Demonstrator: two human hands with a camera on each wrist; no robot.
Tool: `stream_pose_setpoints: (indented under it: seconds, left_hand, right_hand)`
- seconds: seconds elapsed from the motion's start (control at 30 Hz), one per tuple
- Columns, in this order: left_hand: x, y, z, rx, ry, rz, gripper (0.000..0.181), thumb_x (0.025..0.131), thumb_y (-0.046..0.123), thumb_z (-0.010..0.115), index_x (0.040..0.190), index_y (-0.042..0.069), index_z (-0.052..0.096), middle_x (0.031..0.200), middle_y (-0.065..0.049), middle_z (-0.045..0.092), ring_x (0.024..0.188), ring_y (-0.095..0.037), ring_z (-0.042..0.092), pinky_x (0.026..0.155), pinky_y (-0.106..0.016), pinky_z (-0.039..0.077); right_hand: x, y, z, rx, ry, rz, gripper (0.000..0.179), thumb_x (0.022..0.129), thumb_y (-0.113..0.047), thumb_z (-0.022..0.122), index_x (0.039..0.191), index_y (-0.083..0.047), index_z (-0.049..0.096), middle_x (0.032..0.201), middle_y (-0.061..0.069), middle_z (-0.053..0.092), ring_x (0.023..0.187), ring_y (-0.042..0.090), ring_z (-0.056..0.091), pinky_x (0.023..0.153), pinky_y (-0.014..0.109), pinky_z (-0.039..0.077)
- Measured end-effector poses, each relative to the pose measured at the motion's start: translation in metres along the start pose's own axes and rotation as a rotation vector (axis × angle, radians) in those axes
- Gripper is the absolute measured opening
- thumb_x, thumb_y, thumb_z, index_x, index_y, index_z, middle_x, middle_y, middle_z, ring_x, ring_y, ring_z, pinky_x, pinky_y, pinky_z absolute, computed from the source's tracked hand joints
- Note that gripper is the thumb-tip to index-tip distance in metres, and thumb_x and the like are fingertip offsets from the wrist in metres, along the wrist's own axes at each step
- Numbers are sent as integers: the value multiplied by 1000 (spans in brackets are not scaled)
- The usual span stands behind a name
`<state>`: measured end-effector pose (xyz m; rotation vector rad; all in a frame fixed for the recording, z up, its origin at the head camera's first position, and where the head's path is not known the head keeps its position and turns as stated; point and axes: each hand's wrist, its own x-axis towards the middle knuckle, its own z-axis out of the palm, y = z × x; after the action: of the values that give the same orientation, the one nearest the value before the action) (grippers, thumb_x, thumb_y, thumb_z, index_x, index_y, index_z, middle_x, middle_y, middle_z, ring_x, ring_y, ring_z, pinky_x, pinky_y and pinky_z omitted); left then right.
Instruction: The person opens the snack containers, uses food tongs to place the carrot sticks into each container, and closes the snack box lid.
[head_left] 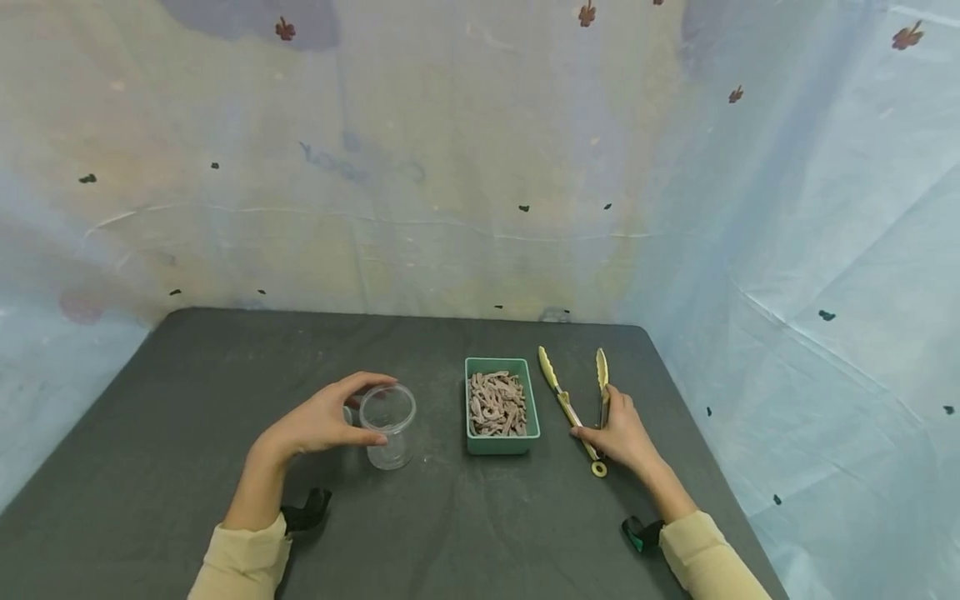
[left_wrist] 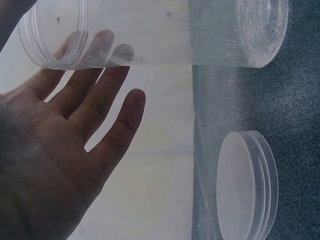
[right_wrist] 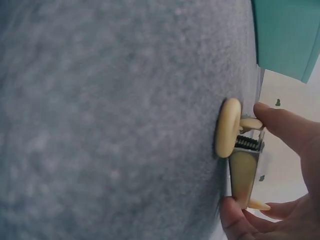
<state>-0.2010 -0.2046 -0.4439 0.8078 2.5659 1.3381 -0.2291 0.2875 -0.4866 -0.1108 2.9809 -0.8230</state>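
My left hand [head_left: 322, 421] is around the upper part of a clear plastic jar [head_left: 389, 452], thumb on the near side and fingers on the far side. In the left wrist view, fingertips show through the wall of the jar [left_wrist: 225, 35]. A round, pale screw lid [left_wrist: 240, 185] is on the table by the jar, mostly hidden behind my hand in the head view. My right hand [head_left: 621, 432] grips spread tongs with yellow tips [head_left: 570, 410], thumb on one arm and fingers on the other. The tongs' yellow pull ring [right_wrist: 228, 127] lies close over the table.
Between my hands stands a green rectangular tub [head_left: 504, 447] full of greyish-brown strips [head_left: 497, 404]. The dark cloth-covered table [head_left: 450, 533] ends at a patterned plastic sheet [head_left: 420, 167] at the back and right.
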Motion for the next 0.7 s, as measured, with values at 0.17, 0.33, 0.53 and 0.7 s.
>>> stream_pose_setpoints:
  seconds: [0.17,0.33,0.53,0.7]
  left_hand:
    - [1,-2,-2,-12,5,1,75,88,33,87,151,16,51,145,-8,55,131,-33,54,101,-56,45]
    - [1,-3,-1,-13,3,-4,74,88,33,86,151,16,51,144,-8,56,132,-34,53,102,-57,45]
    - [1,-3,-1,-21,-7,-2,74,89,33,86,151,14,50,145,-9,55,133,-35,53,103,-58,45]
    - [1,-1,-1,-22,-20,-6,74,90,34,85,152,14,49,146,-9,53,134,-35,51,103,-59,44]
  right_hand:
    - [4,2,0,15,20,9,109,86,-38,85,158,12,21,149,40,37,135,55,44,107,66,41]
    - [5,6,-4,19,16,9,105,84,-37,85,158,9,27,150,37,41,133,53,47,105,66,43]
    - [2,11,-14,25,-2,-13,99,87,-30,83,158,9,27,151,36,42,137,54,42,104,68,42]
    - [2,17,-19,53,-30,-13,99,90,-26,79,160,10,18,154,39,34,140,57,37,106,69,39]
